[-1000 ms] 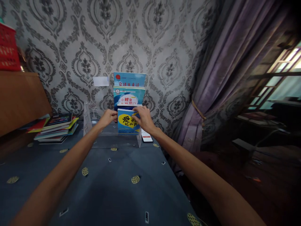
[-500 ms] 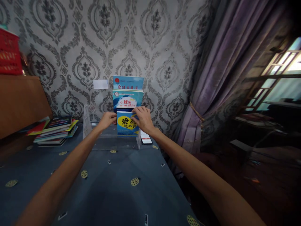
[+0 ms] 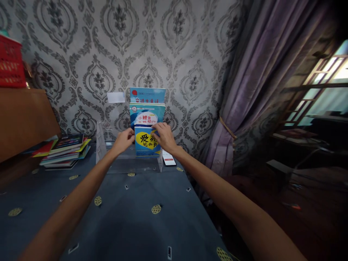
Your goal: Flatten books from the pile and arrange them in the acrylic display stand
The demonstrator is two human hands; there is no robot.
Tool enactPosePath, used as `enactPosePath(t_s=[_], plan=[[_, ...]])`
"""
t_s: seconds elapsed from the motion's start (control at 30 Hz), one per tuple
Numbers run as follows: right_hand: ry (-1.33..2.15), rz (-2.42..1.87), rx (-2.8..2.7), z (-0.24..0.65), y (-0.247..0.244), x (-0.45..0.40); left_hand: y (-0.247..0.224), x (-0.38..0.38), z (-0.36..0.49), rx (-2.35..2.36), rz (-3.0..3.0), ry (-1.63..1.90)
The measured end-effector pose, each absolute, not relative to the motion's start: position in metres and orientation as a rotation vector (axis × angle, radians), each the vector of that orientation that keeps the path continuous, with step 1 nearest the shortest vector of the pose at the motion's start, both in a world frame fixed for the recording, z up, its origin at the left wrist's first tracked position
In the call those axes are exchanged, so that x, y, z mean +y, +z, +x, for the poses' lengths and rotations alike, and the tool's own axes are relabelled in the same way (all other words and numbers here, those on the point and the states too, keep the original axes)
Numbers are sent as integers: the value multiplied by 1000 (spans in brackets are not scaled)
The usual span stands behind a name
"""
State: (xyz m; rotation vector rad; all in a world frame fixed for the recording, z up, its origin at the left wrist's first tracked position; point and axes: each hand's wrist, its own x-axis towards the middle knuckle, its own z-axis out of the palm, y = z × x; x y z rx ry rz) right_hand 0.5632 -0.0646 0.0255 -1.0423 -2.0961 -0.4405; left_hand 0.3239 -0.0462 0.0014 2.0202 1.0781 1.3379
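Note:
A small blue book with a yellow patch (image 3: 146, 143) stands upright at the front of a clear tiered rack (image 3: 127, 165). My left hand (image 3: 124, 140) pinches its left edge, fingertips partly hidden. My right hand (image 3: 164, 137) grips its upper right corner, with the thumb in front and fingers over the top. Behind it, a teal book with a white oval (image 3: 148, 113) rises higher. Farther back stands a light blue book with red lettering (image 3: 148, 95).
A phone (image 3: 169, 160) lies right of the rack. Stacked books (image 3: 63, 152) are at the left on the dark patterned tablecloth (image 3: 125, 221). Beyond them a red basket (image 3: 11, 63) sits on a brown cabinet (image 3: 24, 121). A purple curtain (image 3: 239, 94) hangs at the right.
The small book's top edge appears slightly higher, and more of its cover lettering shows beside my right thumb. Both hands have barely moved and keep hold of it.

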Motion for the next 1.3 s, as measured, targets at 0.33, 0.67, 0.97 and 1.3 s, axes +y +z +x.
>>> enactPosePath(t_s=[0.33, 0.67, 0.97, 1.3], plan=[[-248, -971, -2120, 567, 42, -60, 4, -47, 324, 959, 1958, 1316], [250, -1002, -2344, 584, 88, -20, -25, -33, 326, 871, 1838, 1152], [349, -985, -2463, 586, 95, -8, -35, -33, 327, 914, 1761, 1222], [606, -997, -2393, 588, 85, -11, -32, -29, 317, 959, 1638, 1583]])
